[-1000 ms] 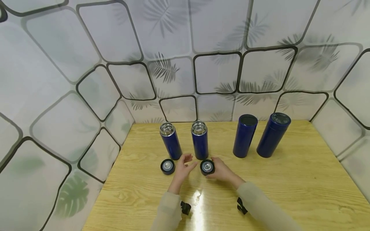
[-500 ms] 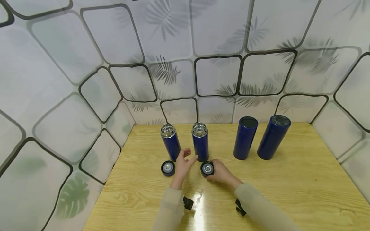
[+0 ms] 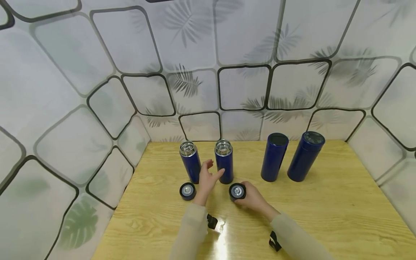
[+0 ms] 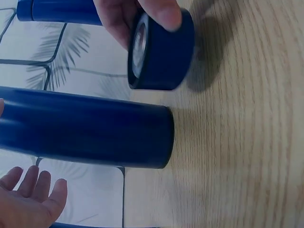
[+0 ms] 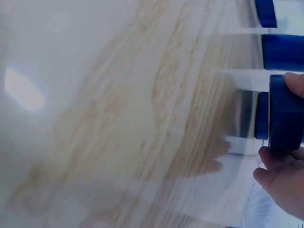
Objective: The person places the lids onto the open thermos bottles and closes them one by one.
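My right hand (image 3: 254,198) pinches a dark blue lid (image 3: 237,191), its metallic inner side facing up; in the left wrist view the lid (image 4: 164,52) is held off the wood, its shadow beside it. My left hand (image 3: 207,180) is beside an uncapped blue bottle (image 3: 226,166), fingers spread and holding nothing; whether the thumb touches the bottle I cannot tell. A second uncapped bottle (image 3: 191,166) stands to the left, with another lid (image 3: 187,191) lying inner side up in front of it.
Two blue bottles with dark tops, one nearer (image 3: 274,159) and one further right (image 3: 303,159), stand upright on the wooden table (image 3: 325,216). A patterned covering (image 3: 243,86) rises behind and at both sides.
The right hand has moved slightly right with its lid, away from the bottle's base. The left hand has shifted a little forward, and its thumb is now in front of the second bottle.
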`<state>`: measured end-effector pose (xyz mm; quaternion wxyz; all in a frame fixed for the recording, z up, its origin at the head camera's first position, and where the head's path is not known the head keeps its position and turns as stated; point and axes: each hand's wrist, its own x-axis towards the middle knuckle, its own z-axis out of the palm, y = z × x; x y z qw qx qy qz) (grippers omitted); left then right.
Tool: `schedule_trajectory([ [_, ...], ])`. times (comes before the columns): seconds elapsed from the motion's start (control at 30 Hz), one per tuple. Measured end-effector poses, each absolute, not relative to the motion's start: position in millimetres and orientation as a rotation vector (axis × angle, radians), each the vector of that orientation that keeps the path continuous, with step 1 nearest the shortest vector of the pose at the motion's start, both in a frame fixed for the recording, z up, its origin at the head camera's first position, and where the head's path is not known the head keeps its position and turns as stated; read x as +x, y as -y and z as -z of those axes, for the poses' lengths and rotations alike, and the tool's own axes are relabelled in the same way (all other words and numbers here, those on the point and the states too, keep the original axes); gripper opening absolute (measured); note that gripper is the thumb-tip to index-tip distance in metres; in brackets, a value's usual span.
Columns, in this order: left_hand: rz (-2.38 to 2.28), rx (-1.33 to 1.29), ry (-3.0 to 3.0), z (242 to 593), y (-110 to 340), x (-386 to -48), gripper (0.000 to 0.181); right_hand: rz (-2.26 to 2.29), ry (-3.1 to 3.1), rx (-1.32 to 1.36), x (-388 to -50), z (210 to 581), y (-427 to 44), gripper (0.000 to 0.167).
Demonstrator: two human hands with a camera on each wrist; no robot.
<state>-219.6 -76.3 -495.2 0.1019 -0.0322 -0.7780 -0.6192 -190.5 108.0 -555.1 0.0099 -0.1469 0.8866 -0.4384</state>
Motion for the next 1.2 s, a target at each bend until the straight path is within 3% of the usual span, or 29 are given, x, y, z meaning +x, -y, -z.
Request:
schedule_trajectory([
  [0.33,1.778,-0.07,2.366,490,64,-236,0.073,1.453,-2.742,-0.268,-174,535,-136,0.07],
  [0.8,1.82,-0.052,2.373,502,58,-255,0.069,1.698,-2.528,-0.184,-156,516,-152,0.072],
  [1.2,1.867,-0.093,2.358,500,49,-251,0.064,2.076,-2.286,-0.01,-154,508,-160,0.061],
])
